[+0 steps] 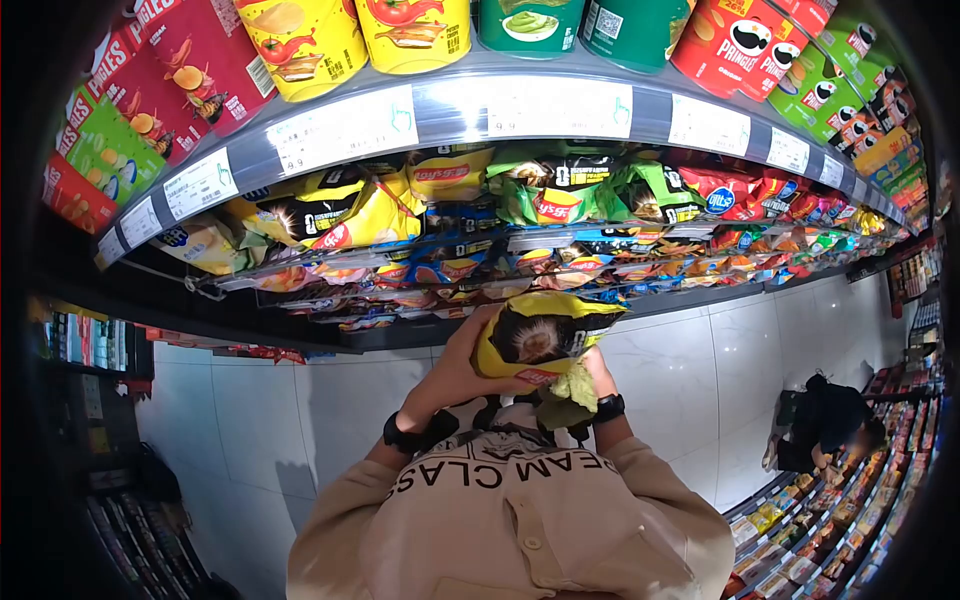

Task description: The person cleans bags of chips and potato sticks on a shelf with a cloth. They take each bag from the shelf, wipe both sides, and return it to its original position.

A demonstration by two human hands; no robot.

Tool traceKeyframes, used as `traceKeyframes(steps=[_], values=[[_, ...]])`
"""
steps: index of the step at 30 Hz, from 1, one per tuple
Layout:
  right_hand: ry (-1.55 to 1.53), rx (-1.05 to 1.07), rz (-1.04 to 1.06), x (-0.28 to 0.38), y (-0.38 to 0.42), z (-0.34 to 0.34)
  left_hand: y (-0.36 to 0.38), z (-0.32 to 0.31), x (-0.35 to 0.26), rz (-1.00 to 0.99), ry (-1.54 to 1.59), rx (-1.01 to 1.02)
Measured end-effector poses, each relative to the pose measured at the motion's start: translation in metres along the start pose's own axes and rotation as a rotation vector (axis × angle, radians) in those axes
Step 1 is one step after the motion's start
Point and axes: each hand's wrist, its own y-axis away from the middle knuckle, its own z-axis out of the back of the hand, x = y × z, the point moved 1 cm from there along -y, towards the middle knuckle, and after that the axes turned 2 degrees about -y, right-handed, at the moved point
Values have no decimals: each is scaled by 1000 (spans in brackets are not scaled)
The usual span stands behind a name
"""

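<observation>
My left hand [452, 372] is closed around the left side of a yellow-and-black bag of potato chips [535, 340], held up before my chest and below the shelf edge. My right hand [600, 372] is at the bag's lower right, closed on a yellow-green cloth [573, 388] that bunches against or just under the bag. Its fingers are partly hidden by the bag and cloth. Each wrist wears a dark band. Close in front, similar yellow chip bags [395, 210] and green chip bags [560, 203] fill the shelf row.
Pringles cans [735, 42] stand on the top shelf above a curved strip of price tags [560, 108]. Lower rows hold more snack bags [560, 262]. To the right, another person [830, 425] crouches by a low stocked shelf [800, 530]. White floor tiles [660, 385] lie below.
</observation>
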Motion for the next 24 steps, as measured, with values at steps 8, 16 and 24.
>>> traceKeyframes(steps=[8,16,24], values=[[-50,-15,192,13,-18,-13,17,-5,34,105,138,17],[53,-565,1116,67,22,-63,8,-14,52,100,119,-430],[1127,-166,1371,18,24,-143,-4,-23,66,167,-6,-345]])
